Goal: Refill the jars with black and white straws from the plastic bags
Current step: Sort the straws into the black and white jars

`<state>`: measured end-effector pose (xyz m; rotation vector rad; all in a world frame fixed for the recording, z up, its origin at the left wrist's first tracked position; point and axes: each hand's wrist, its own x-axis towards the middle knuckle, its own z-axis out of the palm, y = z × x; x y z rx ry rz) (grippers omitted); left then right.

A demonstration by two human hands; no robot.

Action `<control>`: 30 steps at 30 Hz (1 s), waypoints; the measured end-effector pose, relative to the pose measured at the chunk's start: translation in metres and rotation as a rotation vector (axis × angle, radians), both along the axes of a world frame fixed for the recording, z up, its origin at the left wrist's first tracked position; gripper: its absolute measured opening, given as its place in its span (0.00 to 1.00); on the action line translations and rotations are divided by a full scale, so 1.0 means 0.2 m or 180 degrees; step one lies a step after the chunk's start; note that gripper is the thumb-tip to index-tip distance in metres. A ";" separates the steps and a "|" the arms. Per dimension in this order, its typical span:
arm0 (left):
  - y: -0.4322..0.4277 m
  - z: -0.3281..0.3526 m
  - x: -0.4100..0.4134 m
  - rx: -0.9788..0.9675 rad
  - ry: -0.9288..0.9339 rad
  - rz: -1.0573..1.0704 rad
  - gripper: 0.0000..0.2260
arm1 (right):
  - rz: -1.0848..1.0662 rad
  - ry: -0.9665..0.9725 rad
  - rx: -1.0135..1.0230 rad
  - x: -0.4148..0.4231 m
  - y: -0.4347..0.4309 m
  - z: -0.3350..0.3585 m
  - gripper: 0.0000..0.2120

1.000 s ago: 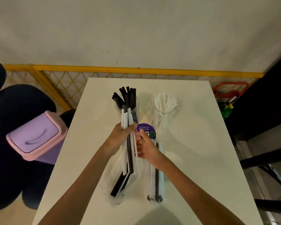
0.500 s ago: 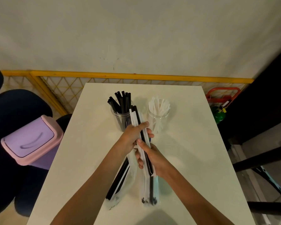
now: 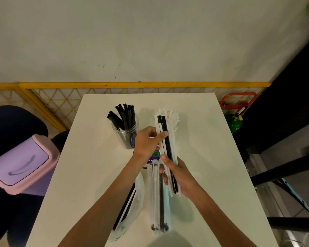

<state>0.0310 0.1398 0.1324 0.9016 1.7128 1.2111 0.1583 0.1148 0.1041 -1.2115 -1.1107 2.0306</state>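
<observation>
Both hands hold one bundle of mixed straws (image 3: 166, 139) above the middle of the desk (image 3: 207, 157), a black straw and several white ones lying side by side. The left hand (image 3: 146, 143) pinches the bundle's upper half, its fingertips laid across the straws. The right hand (image 3: 179, 175) grips the lower half, thumb on top and fingers curled underneath, with the bottom ends sticking out just past the palm. The bundle's top ends point toward the far edge and overlap the white-straw jar (image 3: 176, 124) in this view; I cannot tell whether they touch it. That jar stands toward the far edge, with white straws (image 3: 173, 115) fanning out of it. Just to its left stands the black-straw jar (image 3: 126, 134), holding black straws (image 3: 124, 115) that lean left; it is close beside the left hand's knuckles. Two plastic bags lie lengthwise toward the near edge. The left bag (image 3: 133, 211) is partly under the left forearm and holds black and white straws. The right bag (image 3: 160, 204) lies below the right hand's fingers, with mostly white straws and a black one inside, and a purple label (image 3: 154, 156) shows between the hands. Left of the desk, off its edge, sits a lilac bin (image 3: 20, 164).
</observation>
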 end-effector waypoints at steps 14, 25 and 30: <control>0.15 -0.04 0.04 -0.0329 -0.0359 -0.0314 0.05 | -0.0353 0.0053 -0.0237 0.12 0.09 -0.04 0.10; 0.43 0.23 -0.15 0.2081 0.1581 0.0725 0.23 | -0.0541 -0.0074 -0.0267 0.18 0.24 -0.07 0.08; 0.49 0.09 -0.11 0.1894 0.2284 0.0354 0.23 | -0.0568 -0.0068 -0.0291 0.16 0.27 -0.08 0.09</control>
